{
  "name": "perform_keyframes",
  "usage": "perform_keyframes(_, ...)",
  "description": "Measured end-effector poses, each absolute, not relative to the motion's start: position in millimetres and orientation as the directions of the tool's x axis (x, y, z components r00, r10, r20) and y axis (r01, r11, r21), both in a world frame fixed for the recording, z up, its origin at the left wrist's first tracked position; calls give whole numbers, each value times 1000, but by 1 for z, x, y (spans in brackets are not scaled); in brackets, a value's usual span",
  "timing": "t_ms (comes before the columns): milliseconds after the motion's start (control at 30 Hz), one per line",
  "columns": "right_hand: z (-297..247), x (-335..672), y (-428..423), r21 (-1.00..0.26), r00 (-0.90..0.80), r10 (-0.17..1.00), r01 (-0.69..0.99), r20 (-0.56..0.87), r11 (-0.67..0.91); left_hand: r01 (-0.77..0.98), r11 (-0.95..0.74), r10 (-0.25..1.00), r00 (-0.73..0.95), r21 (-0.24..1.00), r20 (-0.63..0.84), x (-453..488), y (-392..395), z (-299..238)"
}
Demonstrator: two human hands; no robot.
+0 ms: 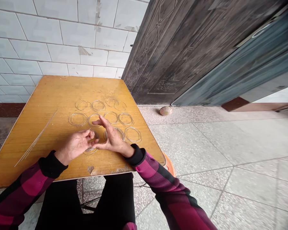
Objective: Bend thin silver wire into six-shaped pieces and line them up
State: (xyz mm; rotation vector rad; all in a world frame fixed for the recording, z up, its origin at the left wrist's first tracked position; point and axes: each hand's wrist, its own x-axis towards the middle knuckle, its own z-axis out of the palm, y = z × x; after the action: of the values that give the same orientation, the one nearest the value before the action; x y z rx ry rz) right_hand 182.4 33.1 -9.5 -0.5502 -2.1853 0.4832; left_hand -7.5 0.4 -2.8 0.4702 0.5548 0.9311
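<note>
Both my hands work over a thin wire ring (91, 149) lying near the front of a yellow wooden table (50, 95). My left hand (75, 145) pinches the ring's wire between thumb and fingers. My right hand (110, 137) meets it from the right, thumb and forefinger closed on the same wire, the other fingers stretched out. Several finished wire rings (133, 134) lie in rows beyond the hands.
A bundle of long straight wires (36, 140) lies diagonally on the table's left side. A dark carved door (182, 48) and a tiled wall (62, 38) stand behind. A small bowl (165, 111) sits on the terrazzo floor. An orange stool edge (170, 164) shows under my right arm.
</note>
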Motion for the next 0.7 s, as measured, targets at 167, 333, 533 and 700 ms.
perform_keyframes(167, -12, 181, 35, -621, -552, 596, 171, 583, 765, -570, 492, 858, 447, 658, -254, -11, 3, -2)
perform_keyframes(333, -10, 186, 36, -805, -520, 698, 31, 493, 592, -483, 366, 924, 291, 796, -248, -22, 8, 0)
perform_keyframes(533, -6, 188, 38, -876, -385, 860, 208, 335, 435, -109, 286, 920, 310, 952, -241, -31, 11, 10)
perform_keyframes(700, -8, 188, 43, -845, -399, 878, 343, 264, 411, 133, 178, 928, 307, 975, -211, -33, 12, 12)
